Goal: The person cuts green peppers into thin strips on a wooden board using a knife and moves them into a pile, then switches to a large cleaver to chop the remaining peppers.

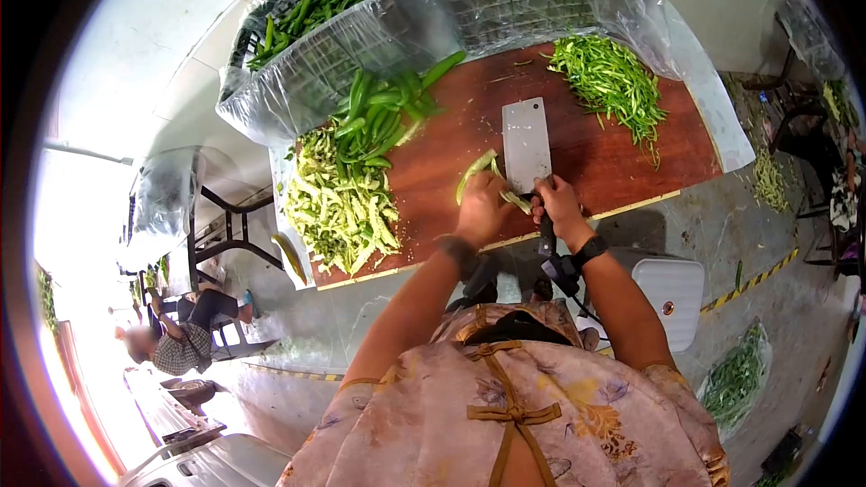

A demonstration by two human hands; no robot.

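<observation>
My right hand [561, 207] is closed at the handle end of a cleaver [526, 140], whose broad grey blade points away from me over the red-brown board [451, 140]. Just left of the blade, my left hand [483, 209] is closed on a split green pepper [476, 173] with pale flesh. A pale strip [517, 202] shows between the two hands. Flattened green pepper pieces [379, 113] lie at the back left of the board. Nearer me on that side is a heap of pale pepper cores [341, 203]. Thin green pepper shreds [613, 81] are piled at the far right.
Behind the board stand two plastic-lined crates; the left crate [311, 45] holds green peppers, the right crate [532, 0] adjoins it. A white box [663, 302] is on the floor at right, near a bag of greens [735, 379]. Another person [185, 343] sits far left.
</observation>
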